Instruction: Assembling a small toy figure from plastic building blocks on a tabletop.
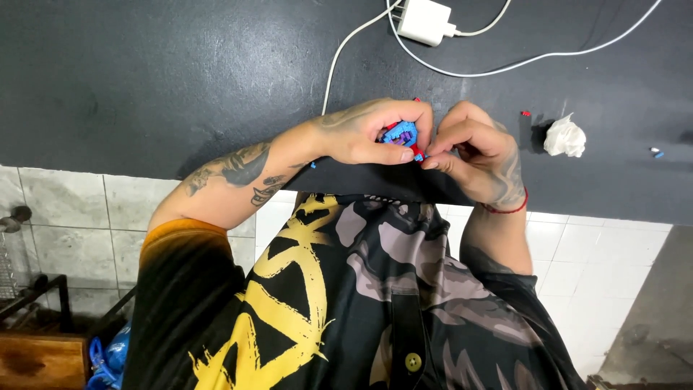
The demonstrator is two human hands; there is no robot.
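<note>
The left hand [372, 133] is curled shut around a little toy made of blue, purple and red blocks [403, 136], holding it just above the near edge of the dark table [180, 79]. The toy sits between the two hands, and its red end pokes out toward the right hand [473, 148]. That hand is touching it there, with its fingertips [433, 162] pinched tight on that end or a tiny piece.

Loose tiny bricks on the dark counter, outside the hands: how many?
4 visible: a red one left of the crumpled tissue, a white one and a blue one at far right, a blue one near the left hand. Hands may hide more.
</note>
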